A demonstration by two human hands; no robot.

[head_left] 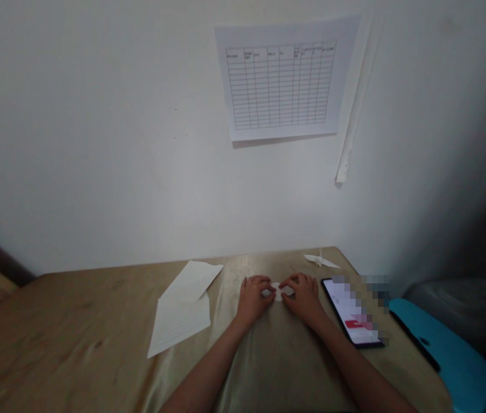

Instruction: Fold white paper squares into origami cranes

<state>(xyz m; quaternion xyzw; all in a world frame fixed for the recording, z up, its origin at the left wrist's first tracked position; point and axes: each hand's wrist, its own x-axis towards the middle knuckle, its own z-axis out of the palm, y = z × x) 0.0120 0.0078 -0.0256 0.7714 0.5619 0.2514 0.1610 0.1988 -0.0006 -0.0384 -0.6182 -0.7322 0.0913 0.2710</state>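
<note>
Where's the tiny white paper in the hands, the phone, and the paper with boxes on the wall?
Small white paper [278,293]: head view, on its uncovered middle.
Smartphone [348,314]: head view, on its lit screen.
Printed table sheet [283,86]: head view, middle of its grid.

The left hand and right hand pinched a small white paper piece between them over the bench. Overlapping pale sheets lay to the left; a lit phone and a folded white paper shape lay to the right. A printed table sheet hung on the wall.
</note>
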